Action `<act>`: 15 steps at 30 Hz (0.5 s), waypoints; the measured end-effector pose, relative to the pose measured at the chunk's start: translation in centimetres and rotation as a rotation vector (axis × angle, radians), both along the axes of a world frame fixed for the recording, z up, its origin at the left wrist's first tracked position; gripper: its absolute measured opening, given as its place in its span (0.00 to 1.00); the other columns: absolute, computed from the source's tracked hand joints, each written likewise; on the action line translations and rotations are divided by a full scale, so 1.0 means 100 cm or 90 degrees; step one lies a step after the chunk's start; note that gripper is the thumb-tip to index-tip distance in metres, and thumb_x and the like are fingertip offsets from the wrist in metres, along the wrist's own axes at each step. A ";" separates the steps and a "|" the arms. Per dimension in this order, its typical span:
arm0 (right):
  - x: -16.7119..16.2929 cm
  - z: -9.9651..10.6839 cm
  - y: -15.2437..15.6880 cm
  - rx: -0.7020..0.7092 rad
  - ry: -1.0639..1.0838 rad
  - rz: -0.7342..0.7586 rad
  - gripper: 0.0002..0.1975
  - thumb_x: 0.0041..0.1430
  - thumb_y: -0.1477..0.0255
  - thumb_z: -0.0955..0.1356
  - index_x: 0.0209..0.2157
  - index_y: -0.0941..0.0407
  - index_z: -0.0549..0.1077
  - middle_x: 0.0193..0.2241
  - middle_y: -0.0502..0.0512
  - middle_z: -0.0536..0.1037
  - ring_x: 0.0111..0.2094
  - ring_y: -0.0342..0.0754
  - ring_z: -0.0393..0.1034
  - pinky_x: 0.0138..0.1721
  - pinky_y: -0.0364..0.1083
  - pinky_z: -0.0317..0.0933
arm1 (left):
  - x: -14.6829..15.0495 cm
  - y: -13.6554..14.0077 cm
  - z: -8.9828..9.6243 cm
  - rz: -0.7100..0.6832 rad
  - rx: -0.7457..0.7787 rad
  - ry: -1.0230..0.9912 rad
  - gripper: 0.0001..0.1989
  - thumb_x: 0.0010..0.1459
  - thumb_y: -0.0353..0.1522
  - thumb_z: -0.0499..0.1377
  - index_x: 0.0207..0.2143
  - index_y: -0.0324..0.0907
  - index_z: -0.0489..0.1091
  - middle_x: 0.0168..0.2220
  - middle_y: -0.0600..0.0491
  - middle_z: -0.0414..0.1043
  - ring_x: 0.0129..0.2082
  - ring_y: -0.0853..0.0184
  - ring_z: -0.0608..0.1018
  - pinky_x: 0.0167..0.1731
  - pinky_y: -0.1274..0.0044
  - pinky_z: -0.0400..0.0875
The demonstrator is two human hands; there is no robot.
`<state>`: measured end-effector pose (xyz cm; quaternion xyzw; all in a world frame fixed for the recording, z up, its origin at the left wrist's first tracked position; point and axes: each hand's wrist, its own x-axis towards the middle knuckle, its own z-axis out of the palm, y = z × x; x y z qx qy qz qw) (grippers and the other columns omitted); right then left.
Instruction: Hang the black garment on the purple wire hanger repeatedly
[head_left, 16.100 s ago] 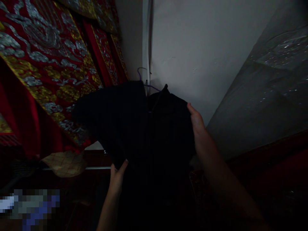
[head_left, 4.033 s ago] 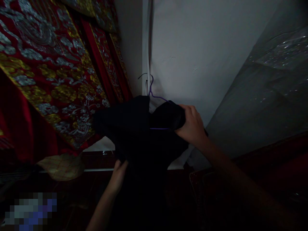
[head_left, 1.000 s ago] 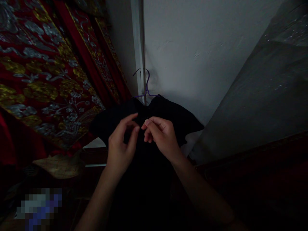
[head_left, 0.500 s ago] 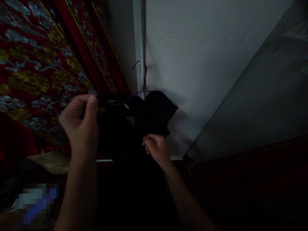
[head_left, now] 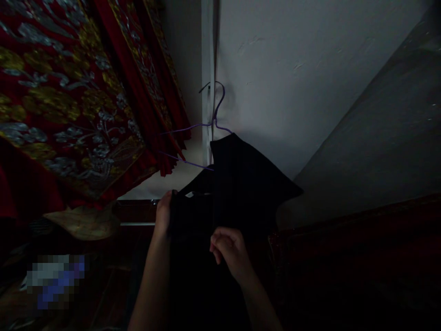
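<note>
A dark garment, probably a black shirt (head_left: 248, 184), hangs half on a purple wire hanger (head_left: 223, 99). The hanger's right arm runs inside its right shoulder, while the left arm and part of the lower bar show bare. My left hand (head_left: 164, 214) is closed on the shirt's left edge, below and apart from the bare hanger end; most of its fingers are behind the cloth. Against the shirt's front, lower right, my right hand (head_left: 229, 253) has curled fingers pinching the dark cloth. Deep shadow hides the garment's lower part.
Red pleated cloth (head_left: 99, 92) with gold and silver floral work hangs at the left, touching the hanger's left end. Behind the hanger runs a narrow pale vertical strip (head_left: 208, 37) against a white wall (head_left: 292, 92). A pixelated item (head_left: 57, 280) lies lower left.
My left hand has moved down and right with the shirt's edge, baring the hanger's left side. My right hand has come lower. The shirt's right shoulder spreads wider now.
</note>
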<state>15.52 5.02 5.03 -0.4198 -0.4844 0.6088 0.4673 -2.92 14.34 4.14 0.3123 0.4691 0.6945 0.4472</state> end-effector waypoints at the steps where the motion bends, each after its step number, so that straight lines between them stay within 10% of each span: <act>1: 0.005 -0.003 0.002 0.001 -0.011 -0.004 0.20 0.52 0.56 0.69 0.17 0.55 0.66 0.16 0.48 0.67 0.14 0.38 0.54 0.18 0.41 0.49 | 0.001 -0.002 0.002 0.002 -0.009 -0.014 0.09 0.52 0.35 0.66 0.28 0.39 0.73 0.24 0.57 0.70 0.24 0.71 0.71 0.27 0.81 0.66; 7: 0.009 -0.023 0.009 0.139 -0.082 -0.166 0.13 0.56 0.61 0.72 0.38 0.55 0.75 0.34 0.54 0.78 0.38 0.48 0.73 0.42 0.46 0.67 | 0.028 -0.036 0.029 -0.133 0.083 -0.069 0.15 0.54 0.43 0.66 0.30 0.40 0.72 0.30 0.55 0.71 0.30 0.68 0.73 0.32 0.79 0.68; 11: -0.004 -0.021 0.006 0.159 -0.034 -0.055 0.31 0.52 0.67 0.76 0.57 0.51 0.67 0.56 0.58 0.73 0.58 0.54 0.69 0.60 0.52 0.62 | 0.061 -0.065 0.053 -0.341 0.182 0.213 0.13 0.65 0.39 0.58 0.32 0.41 0.74 0.35 0.49 0.74 0.38 0.63 0.76 0.42 0.74 0.71; 15: -0.002 0.004 0.012 0.104 0.001 -0.049 0.19 0.59 0.64 0.72 0.51 0.51 0.73 0.53 0.56 0.77 0.56 0.54 0.71 0.58 0.52 0.64 | 0.063 -0.070 0.073 -0.363 0.256 0.469 0.11 0.68 0.37 0.56 0.40 0.45 0.78 0.45 0.46 0.76 0.49 0.59 0.77 0.53 0.69 0.70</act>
